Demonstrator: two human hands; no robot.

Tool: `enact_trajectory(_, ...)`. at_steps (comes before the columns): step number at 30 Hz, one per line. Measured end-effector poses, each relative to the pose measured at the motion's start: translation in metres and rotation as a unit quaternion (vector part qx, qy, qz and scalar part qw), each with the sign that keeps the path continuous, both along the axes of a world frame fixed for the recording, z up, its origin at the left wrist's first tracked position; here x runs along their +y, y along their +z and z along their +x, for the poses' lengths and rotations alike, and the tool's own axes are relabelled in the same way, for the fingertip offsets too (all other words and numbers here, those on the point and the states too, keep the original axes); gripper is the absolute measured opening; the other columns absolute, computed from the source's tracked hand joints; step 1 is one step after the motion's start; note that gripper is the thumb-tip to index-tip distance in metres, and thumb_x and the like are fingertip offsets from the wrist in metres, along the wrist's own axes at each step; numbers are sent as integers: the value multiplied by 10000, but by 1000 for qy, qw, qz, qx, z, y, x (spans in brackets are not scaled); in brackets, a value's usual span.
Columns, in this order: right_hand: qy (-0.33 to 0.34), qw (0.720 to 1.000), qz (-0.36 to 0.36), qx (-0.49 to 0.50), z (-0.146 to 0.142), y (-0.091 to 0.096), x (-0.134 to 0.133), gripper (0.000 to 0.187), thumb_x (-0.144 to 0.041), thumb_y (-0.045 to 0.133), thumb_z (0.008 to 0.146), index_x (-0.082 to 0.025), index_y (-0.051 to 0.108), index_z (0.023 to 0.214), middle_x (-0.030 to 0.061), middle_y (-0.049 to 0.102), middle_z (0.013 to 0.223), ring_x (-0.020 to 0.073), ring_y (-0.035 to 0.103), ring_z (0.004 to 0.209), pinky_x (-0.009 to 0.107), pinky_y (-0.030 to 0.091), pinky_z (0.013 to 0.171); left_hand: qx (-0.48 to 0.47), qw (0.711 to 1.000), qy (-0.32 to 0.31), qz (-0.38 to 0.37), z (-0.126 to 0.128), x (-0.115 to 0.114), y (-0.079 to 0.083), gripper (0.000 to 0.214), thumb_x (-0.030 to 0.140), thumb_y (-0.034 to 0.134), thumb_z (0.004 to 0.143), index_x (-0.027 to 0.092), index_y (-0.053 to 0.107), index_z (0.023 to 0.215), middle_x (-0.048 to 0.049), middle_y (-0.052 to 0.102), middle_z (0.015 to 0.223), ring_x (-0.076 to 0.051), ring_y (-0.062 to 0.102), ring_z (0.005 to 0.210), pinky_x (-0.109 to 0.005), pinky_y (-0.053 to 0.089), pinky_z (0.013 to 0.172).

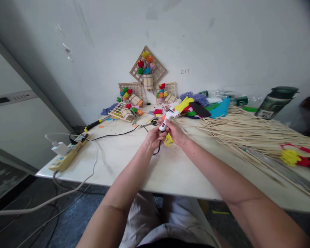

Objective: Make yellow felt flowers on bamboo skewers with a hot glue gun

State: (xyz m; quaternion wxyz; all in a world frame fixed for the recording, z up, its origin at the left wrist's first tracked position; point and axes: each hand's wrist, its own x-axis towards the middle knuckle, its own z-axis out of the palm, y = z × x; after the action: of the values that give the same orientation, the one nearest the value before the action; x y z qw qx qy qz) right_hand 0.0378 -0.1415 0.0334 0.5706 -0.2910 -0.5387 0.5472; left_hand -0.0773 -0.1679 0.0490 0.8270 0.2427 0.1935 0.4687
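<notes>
A white hot glue gun [167, 120] with a red switch is held over the middle of the table, its black cord hanging from the handle's end. My left hand [153, 138] is closed around the lower handle from the left. From the right, my right hand [175, 132] grips the same handle, thumb beside the switch. Under my hands lie yellow pieces [168, 140], partly hidden. Black-handled scissors [154, 122] rest just beyond my left hand. Behind the glue gun is a pile of coloured felt sheets [219, 108].
Lattice panels with small flower pots [147, 82] lean against the wall. Many thin wooden sticks [243, 127] cover the table's right side, near a dark green bottle [276, 101]. At left, a power strip [67, 156] with plugs and cables sits by the table's edge.
</notes>
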Motion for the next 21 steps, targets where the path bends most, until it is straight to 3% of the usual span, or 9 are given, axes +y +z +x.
enact_trajectory(3,-42,999,-8,-24,0,1,-1,483,-637,604,667,-200,674,859,21,662,733,108,496,539,249,449,539,12,1000,-14,-5,2,0,-3,270,272,353,920,123,535,787,-38,495,654,-14,296,401,-80,211,304)
enact_trajectory(7,-95,992,-21,-75,-2,4,-7,449,-616,613,667,-172,653,723,-20,531,491,98,431,433,231,363,421,18,999,-42,-27,2,2,-7,338,335,331,933,115,516,756,-20,468,610,-3,269,373,-72,208,290)
enact_trajectory(14,-177,959,37,-218,0,7,-15,430,-598,543,734,-177,629,722,-16,538,500,111,486,461,228,376,445,5,996,-47,-77,3,7,-13,247,270,363,914,122,509,781,5,428,565,-4,259,343,-73,165,269)
enact_trajectory(17,-183,960,42,-209,1,6,-15,389,-569,613,684,-181,604,725,-24,546,533,112,493,481,229,388,449,7,996,-33,-78,5,9,-16,220,248,362,903,130,501,781,11,411,559,-12,269,345,-83,157,272)
enact_trajectory(21,-177,975,-4,-134,0,3,-11,354,-524,651,654,-184,587,728,-39,521,527,98,446,435,229,371,399,22,999,-27,-38,10,9,-20,241,299,368,899,135,496,778,-13,454,581,-26,298,365,-93,158,282)
